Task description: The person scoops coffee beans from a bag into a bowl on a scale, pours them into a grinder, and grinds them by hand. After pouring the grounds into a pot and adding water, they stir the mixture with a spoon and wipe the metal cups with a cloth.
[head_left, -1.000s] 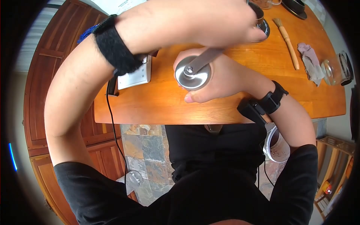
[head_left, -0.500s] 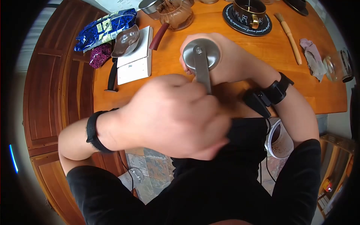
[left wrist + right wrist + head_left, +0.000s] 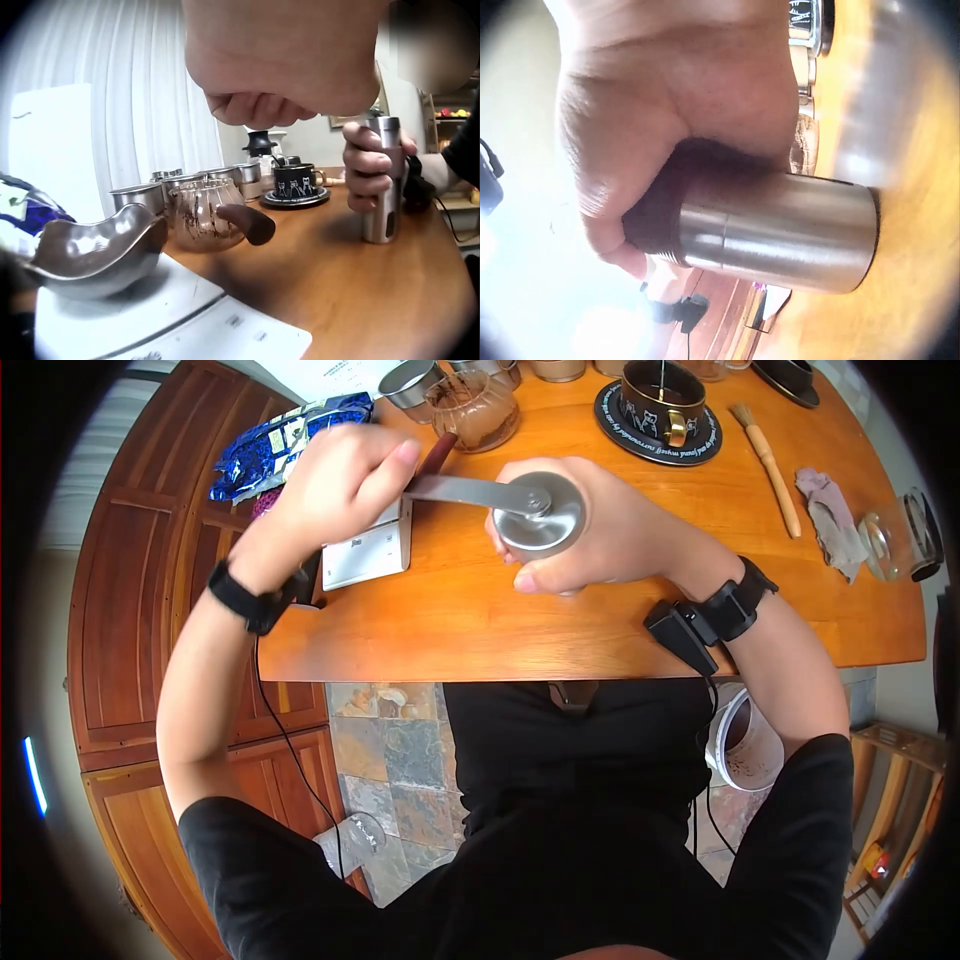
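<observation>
A steel hand coffee grinder [image 3: 540,532] stands upright over the table, its round lid seen from above in the head view. My right hand [image 3: 615,525] wraps round its body, thumb at the near side. The right wrist view shows the lower steel cylinder [image 3: 795,232] below a dark band under that hand, its base close to the tabletop. The flat crank handle [image 3: 465,492] points left from the lid. My left hand [image 3: 345,485] curls at the crank's outer end, its knob hidden by the fingers.
Under and beyond the left hand are a white scale [image 3: 365,560], a wavy dish [image 3: 97,255], a blue bag [image 3: 245,465] and a glass pot [image 3: 485,420]. A black cup [image 3: 640,410] on a saucer [image 3: 615,435], a brush [image 3: 770,470] and a cloth [image 3: 835,525] lie to the right.
My left hand has swung the crank round, from the far right through the near side to the left. The grinder and my right hand have shifted slightly right.
</observation>
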Available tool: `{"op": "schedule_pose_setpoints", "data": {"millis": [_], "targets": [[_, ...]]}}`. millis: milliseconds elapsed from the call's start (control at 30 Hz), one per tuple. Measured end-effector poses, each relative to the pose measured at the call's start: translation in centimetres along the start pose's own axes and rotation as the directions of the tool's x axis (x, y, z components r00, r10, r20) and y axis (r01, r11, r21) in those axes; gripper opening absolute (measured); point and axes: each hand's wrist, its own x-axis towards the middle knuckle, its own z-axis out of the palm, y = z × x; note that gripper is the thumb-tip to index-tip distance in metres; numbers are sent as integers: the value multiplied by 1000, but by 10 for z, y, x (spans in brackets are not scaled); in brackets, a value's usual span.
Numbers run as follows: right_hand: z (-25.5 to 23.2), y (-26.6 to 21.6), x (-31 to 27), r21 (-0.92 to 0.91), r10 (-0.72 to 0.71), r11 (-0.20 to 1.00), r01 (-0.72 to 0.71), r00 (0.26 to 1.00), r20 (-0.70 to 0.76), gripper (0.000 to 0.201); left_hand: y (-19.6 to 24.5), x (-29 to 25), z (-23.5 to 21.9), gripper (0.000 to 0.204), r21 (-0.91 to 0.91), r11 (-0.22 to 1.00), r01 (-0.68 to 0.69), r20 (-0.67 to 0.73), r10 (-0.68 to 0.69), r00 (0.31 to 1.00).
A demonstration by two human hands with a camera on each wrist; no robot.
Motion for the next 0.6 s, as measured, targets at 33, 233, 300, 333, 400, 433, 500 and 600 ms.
{"op": "schedule_pose_setpoints", "data": {"millis": [33,233,300,333,400,433,500,600], "targets": [[1,0,0,10,27,1000,-27,1000,9,31,-1,13,-2,42,3,1000,30,40,-30,999],[3,-1,-3,57,114,992,-115,993,26,37,13,86,-2,48,171,984,54,180,-85,980],[3,-4,-3,75,127,989,-129,991,30,38,26,106,-1,45,200,980,-5,196,-35,980],[4,-6,-3,93,145,985,-147,989,36,38,36,116,-4,45,218,975,-40,223,-10,975],[7,-4,-3,80,103,991,-106,994,35,37,60,131,-12,46,253,961,-109,278,35,960],[8,-4,-3,61,85,994,-87,996,37,36,71,134,-13,48,215,962,-170,285,105,953],[10,-3,-2,13,54,998,-55,998,42,35,93,138,-12,51,127,947,-296,289,250,924],[12,-4,-5,-82,39,996,-39,999,-3,34,151,134,-31,48,192,957,-216,460,106,882]]}}
